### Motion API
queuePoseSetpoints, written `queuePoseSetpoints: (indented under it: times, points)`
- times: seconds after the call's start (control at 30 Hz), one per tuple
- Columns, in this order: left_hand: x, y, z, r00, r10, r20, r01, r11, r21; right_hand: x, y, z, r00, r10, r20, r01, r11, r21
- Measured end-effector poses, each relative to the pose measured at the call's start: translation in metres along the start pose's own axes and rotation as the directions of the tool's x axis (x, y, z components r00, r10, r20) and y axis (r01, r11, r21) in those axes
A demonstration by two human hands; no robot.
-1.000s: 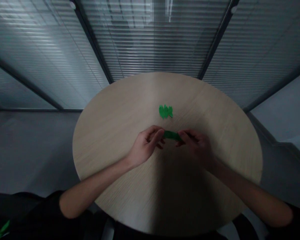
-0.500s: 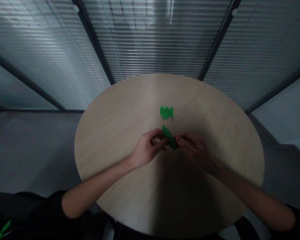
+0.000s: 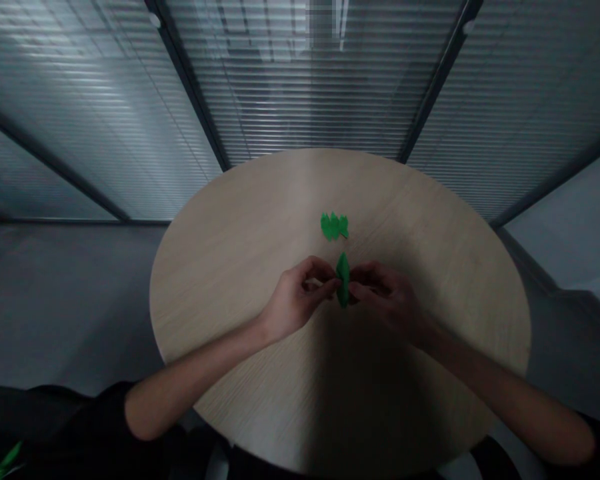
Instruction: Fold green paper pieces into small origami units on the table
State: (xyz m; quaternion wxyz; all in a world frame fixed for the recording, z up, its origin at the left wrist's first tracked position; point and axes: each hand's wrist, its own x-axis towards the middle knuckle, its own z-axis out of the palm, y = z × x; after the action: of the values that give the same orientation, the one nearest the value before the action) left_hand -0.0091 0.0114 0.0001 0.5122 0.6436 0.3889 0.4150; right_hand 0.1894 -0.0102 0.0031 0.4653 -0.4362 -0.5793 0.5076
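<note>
Between my two hands, over the middle of the table, is a slim green piece that looks like folded paper [image 3: 343,280], pointed at its far and near ends and standing nearly straight up and down in view. My left hand [image 3: 304,293] pinches its left side with thumb and fingers. On the other side, the thumb and fingertips of my right hand [image 3: 385,297] are closed on its right edge. Just beyond it lies a small cluster of green pieces [image 3: 334,227] with jagged, pointed outlines, side by side and touching.
The round wooden table [image 3: 240,220] fills the middle, with a dark shadow across its near right part. Glass panels with blinds [image 3: 320,113] stand behind its far edge. Green leaves [image 3: 3,460] show at the lower left corner.
The green folded piece has turned from a slant to nearly straight up and down. My right fingers have shifted along its edge; the left hand has barely moved.
</note>
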Motion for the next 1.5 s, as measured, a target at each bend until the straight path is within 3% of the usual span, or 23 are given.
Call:
queuePoseSetpoints:
  times: [0.2, 0.4, 0.6, 0.83, 1.17, 1.5]
  points:
    - [0.001, 0.003, -0.002, 0.999, -0.028, 0.039, 0.028, 1.0, 0.0, 0.001, 0.001, 0.0, 0.995, 0.058, 0.078, -0.065, 0.994, 0.093]
    - [0.0, 0.004, 0.0, 0.993, -0.08, 0.085, 0.08, 0.997, -0.005, 0.0, 0.001, 0.0, 0.995, 0.036, 0.094, -0.04, 0.998, 0.05]
    - [-0.004, 0.001, 0.0, 0.999, 0.008, 0.042, -0.015, 0.987, 0.162, -0.004, 0.002, 0.003, 0.979, -0.187, -0.075, 0.165, 0.956, -0.242]
    - [-0.006, -0.002, 0.002, 0.995, 0.105, 0.001, -0.101, 0.956, 0.275, -0.005, 0.008, 0.002, 0.936, -0.348, -0.056, 0.304, 0.877, -0.373]
    - [-0.009, -0.003, 0.006, 0.987, 0.156, -0.029, -0.14, 0.944, 0.299, -0.006, 0.005, 0.002, 0.914, -0.403, -0.056, 0.343, 0.837, -0.425]
    - [-0.011, -0.008, 0.007, 0.985, 0.163, -0.06, -0.137, 0.941, 0.31, -0.005, 0.004, 0.004, 0.939, -0.335, -0.07, 0.279, 0.869, -0.409]
